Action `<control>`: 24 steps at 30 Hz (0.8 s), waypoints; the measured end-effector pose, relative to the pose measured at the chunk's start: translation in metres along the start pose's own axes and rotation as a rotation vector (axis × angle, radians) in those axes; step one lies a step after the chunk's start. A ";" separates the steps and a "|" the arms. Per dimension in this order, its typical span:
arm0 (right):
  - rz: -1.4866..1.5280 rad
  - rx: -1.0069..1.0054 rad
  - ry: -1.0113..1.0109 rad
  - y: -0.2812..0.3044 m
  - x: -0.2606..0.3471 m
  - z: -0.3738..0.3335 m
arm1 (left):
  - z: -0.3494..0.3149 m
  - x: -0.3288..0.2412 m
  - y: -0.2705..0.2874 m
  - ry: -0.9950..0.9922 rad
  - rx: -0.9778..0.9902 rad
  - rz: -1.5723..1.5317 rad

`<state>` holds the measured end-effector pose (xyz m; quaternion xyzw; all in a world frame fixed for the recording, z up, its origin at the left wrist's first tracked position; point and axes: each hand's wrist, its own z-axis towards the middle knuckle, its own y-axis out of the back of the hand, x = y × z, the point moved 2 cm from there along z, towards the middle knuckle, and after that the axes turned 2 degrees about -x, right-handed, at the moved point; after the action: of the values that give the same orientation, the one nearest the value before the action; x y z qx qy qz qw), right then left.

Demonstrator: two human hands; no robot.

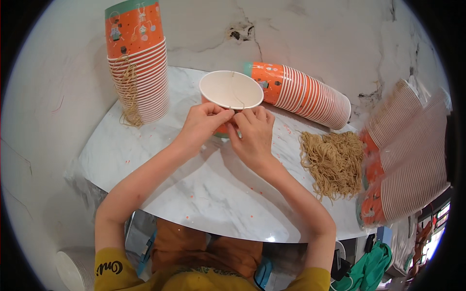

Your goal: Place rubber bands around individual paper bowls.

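- My left fingers [224,116] and right fingers [249,116] meet at the near side of a paper cup [218,89], thumbs and forefingers drawn in narrow, tips almost together just below the rim.
- I cannot tell what, if anything, is pinched between those tips; my own knuckles hide it.
- The cup stands upright right in front of my fingers, its white inside showing above them and a bit of its orange and teal outside below.
- A thin string [237,94] runs down the cup's inside from the far rim and comes over the near rim by my right fingers.
- Beyond the cup, to the right, a stack of orange cups [310,97] lies on its side, its teal end near the cup's rim.
- To the left a tall stack of upside-down cups [145,82] stands, with tan strings [129,89] hanging down its side.
- Right of my right forearm lies a loose heap of tan string [332,162].
- Farther right are cup stacks in clear plastic [412,191].
- Small orange scraps dot the white marbled tabletop [194,203] under all this.
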<state>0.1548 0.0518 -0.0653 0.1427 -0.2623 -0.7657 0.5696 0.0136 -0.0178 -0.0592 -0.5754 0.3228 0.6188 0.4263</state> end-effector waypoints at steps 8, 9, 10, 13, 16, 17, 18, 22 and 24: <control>0.045 -0.013 -0.017 -0.007 -0.011 -0.010 | 0.008 0.016 0.003 0.019 0.044 -0.011; 0.042 -0.018 -0.011 -0.008 -0.013 -0.011 | 0.008 0.017 0.000 0.026 0.048 -0.013; 0.043 -0.013 -0.019 -0.009 -0.014 -0.011 | 0.005 0.014 -0.002 0.040 0.030 -0.019; 0.070 -0.020 -0.009 -0.010 -0.013 -0.009 | 0.004 0.011 -0.004 0.063 0.012 -0.040; 0.078 0.010 -0.045 -0.013 -0.011 -0.009 | 0.007 0.012 -0.003 0.057 0.008 -0.060; 0.103 0.034 -0.054 -0.013 -0.010 -0.010 | 0.008 0.013 -0.002 0.044 0.011 -0.065; 0.128 0.057 -0.064 -0.015 -0.010 -0.010 | 0.010 0.013 0.000 0.050 0.008 -0.067; 0.211 0.026 -0.060 -0.017 -0.008 -0.011 | 0.012 0.008 0.010 -0.005 0.018 0.024; 0.134 0.045 -0.044 -0.008 -0.004 -0.005 | 0.011 0.006 0.017 -0.028 -0.004 0.080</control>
<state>0.1525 0.0563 -0.0741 0.1210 -0.3010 -0.7227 0.6103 -0.0066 -0.0142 -0.0655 -0.5540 0.3384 0.6441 0.4046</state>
